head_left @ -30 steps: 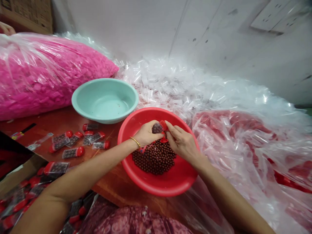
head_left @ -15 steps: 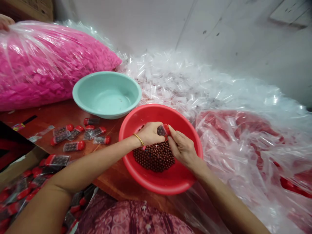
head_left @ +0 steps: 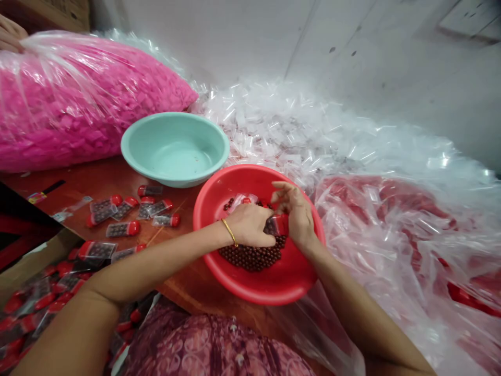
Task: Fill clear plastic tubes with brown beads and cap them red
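Note:
My left hand [head_left: 252, 224], with a gold bangle at the wrist, is closed round a small clear bottle [head_left: 271, 226] of dark beads over the red basin [head_left: 258, 292]. The bottle lies sideways, its red cap [head_left: 282, 224] pointing right. My right hand [head_left: 297, 216] has its palm against that cap, its fingers loosely bent and apart. Brown beads [head_left: 250, 258] are heaped in the basin below. Behind my left hand, some clear empty-looking tubes [head_left: 242, 201] and red caps rest partly hidden on the beads.
A pale green basin [head_left: 176, 175] stands behind left. Several filled bottles [head_left: 122, 228] lie on the table [head_left: 183, 277], more in a box [head_left: 35, 256] at lower left. Another person's hand [head_left: 10, 34] touches a bag of pink pieces [head_left: 97, 99]. Clear plastic [head_left: 282, 125] and bagged red parts [head_left: 376, 203] are rightward.
My right fingers have left their pinch on the cap, and the palm now meets it. The bottle has moved slightly right and down. Another filled bottle now shows by the box.

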Demonstrator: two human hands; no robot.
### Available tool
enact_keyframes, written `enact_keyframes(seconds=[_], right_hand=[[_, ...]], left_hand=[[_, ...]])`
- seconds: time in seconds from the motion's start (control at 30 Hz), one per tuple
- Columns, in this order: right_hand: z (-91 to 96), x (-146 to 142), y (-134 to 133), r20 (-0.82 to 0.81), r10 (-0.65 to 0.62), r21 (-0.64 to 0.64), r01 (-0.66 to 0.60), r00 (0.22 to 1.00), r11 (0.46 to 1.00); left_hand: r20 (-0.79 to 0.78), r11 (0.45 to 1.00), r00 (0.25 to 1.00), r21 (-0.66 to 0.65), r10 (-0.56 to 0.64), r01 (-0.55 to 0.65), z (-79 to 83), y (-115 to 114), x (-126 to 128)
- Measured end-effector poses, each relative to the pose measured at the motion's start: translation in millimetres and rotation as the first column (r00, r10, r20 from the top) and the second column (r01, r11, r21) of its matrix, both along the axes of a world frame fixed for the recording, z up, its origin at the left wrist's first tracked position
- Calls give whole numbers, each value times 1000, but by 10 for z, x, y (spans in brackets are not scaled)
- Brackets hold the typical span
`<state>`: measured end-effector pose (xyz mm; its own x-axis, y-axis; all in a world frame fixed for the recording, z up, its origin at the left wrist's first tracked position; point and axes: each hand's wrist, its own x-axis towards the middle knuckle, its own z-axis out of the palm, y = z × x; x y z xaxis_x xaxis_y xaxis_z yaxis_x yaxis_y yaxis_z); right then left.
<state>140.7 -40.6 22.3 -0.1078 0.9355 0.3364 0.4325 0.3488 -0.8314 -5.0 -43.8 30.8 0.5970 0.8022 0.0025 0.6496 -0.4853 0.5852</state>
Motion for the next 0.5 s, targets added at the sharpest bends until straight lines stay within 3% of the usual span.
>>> enact_keyframes(seconds=[0.1,0.2,0.33,0.43,0.5], right_hand=[[-22,-124,3,-118,98,-198,-120,988,973],[-97,-99,-101,-169,172,-352,-222,970,909],[-245,52,-193,-192,183,-482,-255,964,838],[-169,-48,-95,-76,141,-466,-161,987,870],[38,-212,-82,42,121,-274,-105,992,956]], left_hand=[[14,999,1000,44,-6,5,-17,-125,21],[-1,997,1000,72,-13,13,-74,-246,51],[-63,987,990,95,-124,130,-105,-317,90],[-75,988,987,53,-139,144,-44,-283,13],[-50,997,997,26,-66,68,32,-301,-111]])
